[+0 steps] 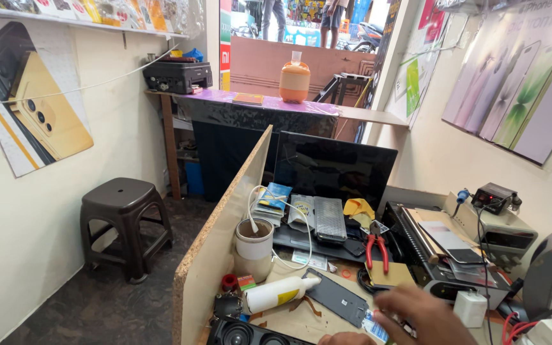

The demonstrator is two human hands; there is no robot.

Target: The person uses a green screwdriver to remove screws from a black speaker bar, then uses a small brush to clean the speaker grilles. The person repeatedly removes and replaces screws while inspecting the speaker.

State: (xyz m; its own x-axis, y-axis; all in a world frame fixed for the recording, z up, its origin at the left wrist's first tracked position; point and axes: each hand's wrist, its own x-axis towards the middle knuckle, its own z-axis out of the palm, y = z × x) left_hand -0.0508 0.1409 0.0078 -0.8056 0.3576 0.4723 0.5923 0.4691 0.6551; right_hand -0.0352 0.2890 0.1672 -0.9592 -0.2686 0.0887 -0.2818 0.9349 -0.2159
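My right hand (424, 314) comes in from the lower right, blurred, low over the cluttered workbench. Its fingers point left and lie over a small blue and white packet (372, 324); nothing is clearly gripped. A sliver of another hand (346, 338), probably my left, shows at the bottom edge, mostly cut off. Just left of the right hand lies a dark grey flat panel (335, 298) on brown paper. A white squeeze bottle (279, 294) with a yellow label lies on its side beyond it. Red-handled pliers (376, 250) rest behind the hand.
A chipboard partition (218, 249) bounds the bench on the left. A white cup (253, 248) with a white cable, a dark screen (333, 167), a black speaker (250, 333), a white charger (469, 308) and a small black power unit (494, 197) crowd the bench. A brown stool (124, 217) stands on the floor.
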